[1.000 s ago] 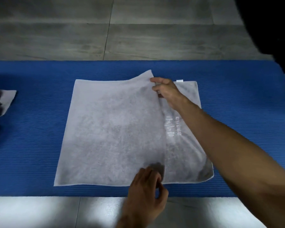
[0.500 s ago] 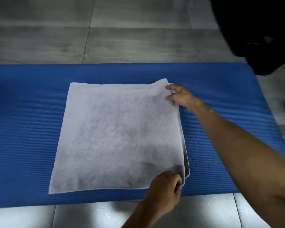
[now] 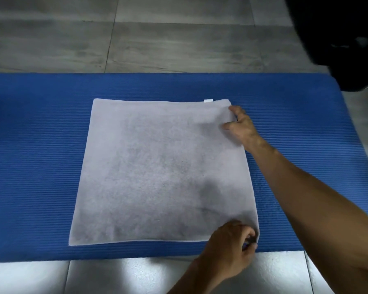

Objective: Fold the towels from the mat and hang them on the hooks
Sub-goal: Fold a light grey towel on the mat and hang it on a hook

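A blue ribbed mat (image 3: 40, 166) lies across a floor of large grey tiles (image 3: 51, 39), its long edges running left to right; the tiles by the near edge catch a pale glare. A pale grey towel (image 3: 157, 170), folded over into a near-square, lies flat on the middle of the mat, its near edge close to the mat's near edge. A small white tag (image 3: 208, 100) pokes out at the towel's far edge, near the far right corner. The right hand (image 3: 240, 126) rests at that far right corner, fingers curled and pinching the towel's edge. The left hand (image 3: 229, 251) is at the near right corner, fingers curled, pinching the corner. A dark, bulky object (image 3: 338, 39) stands on the floor past the mat's far right corner; what it is cannot be told.
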A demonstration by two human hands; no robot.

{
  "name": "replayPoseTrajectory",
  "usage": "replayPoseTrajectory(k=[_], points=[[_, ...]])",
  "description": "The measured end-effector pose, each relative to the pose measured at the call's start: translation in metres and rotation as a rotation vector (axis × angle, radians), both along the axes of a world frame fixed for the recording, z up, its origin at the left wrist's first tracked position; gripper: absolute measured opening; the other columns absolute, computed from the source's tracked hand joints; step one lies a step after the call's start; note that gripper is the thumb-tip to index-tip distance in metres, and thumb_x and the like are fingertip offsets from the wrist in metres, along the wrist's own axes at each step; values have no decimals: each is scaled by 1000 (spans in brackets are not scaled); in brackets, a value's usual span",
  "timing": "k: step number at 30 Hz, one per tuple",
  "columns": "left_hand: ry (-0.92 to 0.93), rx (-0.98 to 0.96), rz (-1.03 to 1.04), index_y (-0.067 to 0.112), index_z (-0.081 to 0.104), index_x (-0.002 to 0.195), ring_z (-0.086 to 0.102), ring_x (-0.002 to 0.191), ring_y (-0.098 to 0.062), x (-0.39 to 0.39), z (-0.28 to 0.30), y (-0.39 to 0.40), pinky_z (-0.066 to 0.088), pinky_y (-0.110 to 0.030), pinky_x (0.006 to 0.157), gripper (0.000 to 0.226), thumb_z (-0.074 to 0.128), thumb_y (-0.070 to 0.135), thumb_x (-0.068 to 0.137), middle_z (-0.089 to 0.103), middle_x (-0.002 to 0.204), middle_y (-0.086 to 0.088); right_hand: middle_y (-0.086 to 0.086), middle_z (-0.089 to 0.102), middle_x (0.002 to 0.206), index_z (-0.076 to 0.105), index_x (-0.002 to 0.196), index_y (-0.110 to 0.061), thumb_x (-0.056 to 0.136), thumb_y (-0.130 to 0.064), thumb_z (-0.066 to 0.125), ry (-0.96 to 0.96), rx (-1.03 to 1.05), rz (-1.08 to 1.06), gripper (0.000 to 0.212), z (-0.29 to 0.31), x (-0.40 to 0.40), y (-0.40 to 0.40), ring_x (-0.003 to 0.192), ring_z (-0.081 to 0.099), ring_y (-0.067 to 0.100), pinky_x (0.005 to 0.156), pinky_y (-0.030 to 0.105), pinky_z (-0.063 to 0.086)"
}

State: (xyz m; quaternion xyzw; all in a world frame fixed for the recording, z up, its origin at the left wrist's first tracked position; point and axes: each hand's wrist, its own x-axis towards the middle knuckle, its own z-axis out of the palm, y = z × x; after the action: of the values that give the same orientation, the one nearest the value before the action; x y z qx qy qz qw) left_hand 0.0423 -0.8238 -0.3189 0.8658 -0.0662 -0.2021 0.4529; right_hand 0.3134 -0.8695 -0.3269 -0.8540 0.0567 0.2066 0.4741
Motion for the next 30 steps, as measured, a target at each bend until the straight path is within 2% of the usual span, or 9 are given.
replayPoseTrajectory(k=[3,6,9,13,15,19,22,25,30], points=[[-26,24,78,23,64,105,59,96,-10,-3,-9,21,49,-26,86,21,52,34,91,66,105,5,1,31,155,38,146,-14,86,-10,60,-204,-125,7,64,-1,-19,13,139,36,19,112,26,32],[-209,82,269,24,64,99,58,88,-11,-5,-20,69,48,-28,81,17,47,28,93,65,95,4,12,36,154,46,142,-7,86,-13,54,-506,-329,181,56,-12,-57,32,142,34,29,116,40,30],[-318,236,414,20,64,112,55,104,-16,-19,-33,142,44,-31,93,29,42,31,97,63,112,0,14,39,151,48,140,-9,88,-19,46,-688,-396,313,53,-34,-103,56,140,36,33,115,48,29],[-209,530,601,8,54,134,50,121,-35,-72,-51,233,42,-44,104,49,42,34,93,48,139,-17,9,24,160,33,151,-16,101,-30,37,-616,-455,454,53,-59,-153,73,149,18,29,119,50,19],[-253,687,516,-1,53,132,45,126,-40,-103,-56,257,35,-45,107,49,38,27,95,45,140,-23,9,19,162,28,153,-17,102,-36,31,-566,-549,507,54,-68,-164,71,150,13,30,120,52,16],[-108,719,500,4,56,129,47,124,-39,-108,-50,274,37,-45,103,53,40,35,90,50,136,-18,7,14,163,21,154,-21,101,-43,22,-478,-697,559,57,-68,-165,73,150,10,29,121,50,12],[-111,690,498,9,59,122,49,120,-34,-66,-40,271,41,-46,99,50,38,38,88,53,134,-11,6,4,164,12,155,-23,101,-46,21,-443,-726,572,59,-66,-165,77,151,1,28,121,49,6],[-226,586,391,12,53,134,45,127,-27,0,-37,262,42,-42,103,50,38,37,94,48,141,-10,6,0,164,8,155,-24,100,-50,21,-433,-740,569,63,-66,-164,77,151,-4,27,120,48,2],[-181,627,183,19,36,148,25,144,-31,111,-56,269,30,-49,114,61,31,48,95,27,156,-12,9,19,161,30,152,-21,97,-51,31,-507,-664,528,62,-68,-163,76,150,10,30,119,52,11]])
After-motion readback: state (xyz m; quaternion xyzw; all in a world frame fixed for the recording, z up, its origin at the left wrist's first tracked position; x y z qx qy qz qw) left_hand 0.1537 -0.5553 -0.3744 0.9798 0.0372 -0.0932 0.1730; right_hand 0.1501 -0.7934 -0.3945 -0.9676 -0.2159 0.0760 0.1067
